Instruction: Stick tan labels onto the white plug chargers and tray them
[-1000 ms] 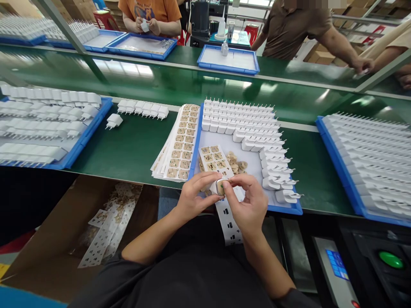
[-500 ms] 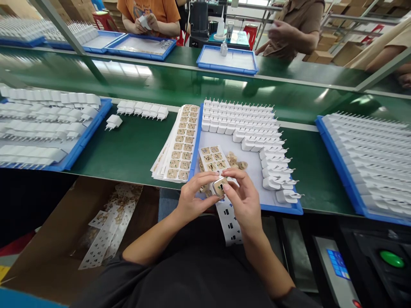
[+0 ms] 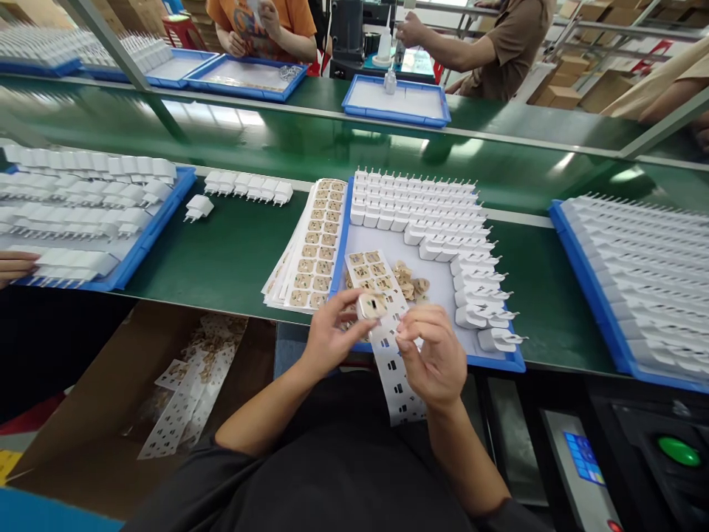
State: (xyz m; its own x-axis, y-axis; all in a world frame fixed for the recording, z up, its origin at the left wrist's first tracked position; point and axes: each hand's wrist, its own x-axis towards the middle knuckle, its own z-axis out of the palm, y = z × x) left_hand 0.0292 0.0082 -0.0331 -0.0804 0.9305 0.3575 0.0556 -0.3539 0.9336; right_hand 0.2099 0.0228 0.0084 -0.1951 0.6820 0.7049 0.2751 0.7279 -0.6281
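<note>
Between its thumb and fingers my left hand (image 3: 332, 332) grips a white charger (image 3: 372, 306), whose face carries a tan sticker with a dark slot. My right hand (image 3: 435, 351) is just right of it, thumb and fingertips pinched together; what they hold, if anything, is too small to make out. Below both hands a sticker sheet (image 3: 394, 377) hangs over the front edge of the blue tray (image 3: 512, 360). Small tan pieces (image 3: 408, 282) lie in that tray, beside rows of white chargers (image 3: 415, 201). A stack of tan sticker sheets (image 3: 315, 258) lies left of the tray.
More charger trays stand at the left (image 3: 149, 240) and right (image 3: 587, 288). Loose chargers (image 3: 249, 186) sit on the green table (image 3: 221, 251). Another person's hand (image 3: 16, 266) touches the left tray. A cardboard box (image 3: 100, 414) with scraps is at lower left. People work across the table.
My right hand has moved right, off the charger, and its fingers are pinched. The charger in my left hand has shifted slightly up and left. Another person's hand has appeared at the left tray.
</note>
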